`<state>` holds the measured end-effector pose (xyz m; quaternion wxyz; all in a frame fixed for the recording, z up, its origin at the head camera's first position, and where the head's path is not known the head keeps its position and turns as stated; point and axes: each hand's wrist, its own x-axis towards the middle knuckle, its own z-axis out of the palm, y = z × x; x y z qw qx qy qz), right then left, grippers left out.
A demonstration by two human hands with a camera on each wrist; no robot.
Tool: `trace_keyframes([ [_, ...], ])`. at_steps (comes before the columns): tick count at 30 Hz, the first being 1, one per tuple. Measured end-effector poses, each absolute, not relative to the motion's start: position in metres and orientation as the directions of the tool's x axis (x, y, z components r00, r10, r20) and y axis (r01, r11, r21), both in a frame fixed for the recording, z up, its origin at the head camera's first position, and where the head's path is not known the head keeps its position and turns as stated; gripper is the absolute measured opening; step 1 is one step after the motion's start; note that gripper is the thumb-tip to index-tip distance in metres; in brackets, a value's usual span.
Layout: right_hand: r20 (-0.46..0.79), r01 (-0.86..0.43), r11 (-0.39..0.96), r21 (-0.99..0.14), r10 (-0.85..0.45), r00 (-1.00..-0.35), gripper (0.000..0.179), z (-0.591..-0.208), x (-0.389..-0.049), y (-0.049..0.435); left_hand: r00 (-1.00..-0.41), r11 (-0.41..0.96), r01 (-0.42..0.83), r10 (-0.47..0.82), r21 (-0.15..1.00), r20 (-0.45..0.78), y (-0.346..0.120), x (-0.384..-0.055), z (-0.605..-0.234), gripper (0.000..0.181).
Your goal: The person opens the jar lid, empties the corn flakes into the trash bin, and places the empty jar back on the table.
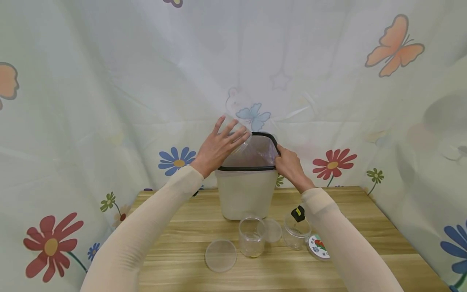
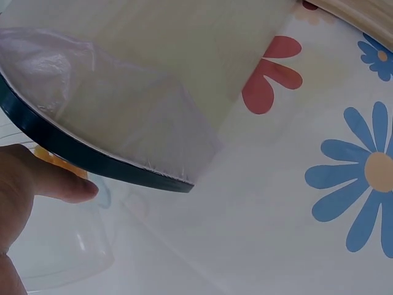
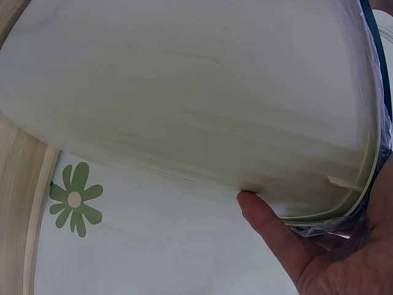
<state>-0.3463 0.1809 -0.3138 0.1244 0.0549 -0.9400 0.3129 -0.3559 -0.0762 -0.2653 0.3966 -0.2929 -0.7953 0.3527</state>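
A cream trash can (image 1: 246, 194) stands upright on the wooden table, its black rim (image 1: 249, 168) holding a thin translucent bag (image 1: 264, 148) that lines the inside. My right hand (image 1: 290, 162) grips the rim at the right, thumb against the outer wall in the right wrist view. Over the left side of the opening, my left hand (image 1: 219, 148) holds a clear plastic jar (image 2: 67, 246), its fingers spread around it. Something orange (image 2: 58, 161) shows by the left thumb, partly behind the black rim. The jar's far side is hidden by the hand in the head view.
In front of the can stand a clear jar (image 1: 251, 239) and another clear container (image 1: 293, 237) with a black and yellow piece (image 1: 298, 213) at its top. Translucent lids (image 1: 221, 255) and a round printed lid (image 1: 318, 247) lie nearby. A patterned curtain (image 1: 182, 101) hangs behind.
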Motion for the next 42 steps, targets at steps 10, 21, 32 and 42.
trace_keyframes([
  [10,0.265,-0.182,0.795,-0.579,-0.027,-0.964,0.061,-0.313,-0.345,0.181,-0.518,0.548,0.170,0.757,-0.819,0.399,-0.076,-0.355,-0.263,0.112],
  [21,0.258,-0.173,0.803,-0.571,-0.024,-0.966,0.063,-0.313,-0.346,0.181,-0.531,0.482,0.133,0.773,-0.866,0.348,-0.076,-0.357,-0.262,0.116],
  [32,0.261,-0.177,0.800,-0.574,-0.027,-0.965,0.063,-0.313,-0.346,0.181,-0.525,0.412,0.125,0.799,-0.903,0.293,-0.076,-0.357,-0.257,0.117],
  [42,0.261,-0.184,0.793,-0.582,-0.032,-0.965,0.062,-0.313,-0.347,0.180,-0.543,0.330,0.101,0.809,-0.939,0.226,-0.078,-0.355,-0.253,0.127],
])
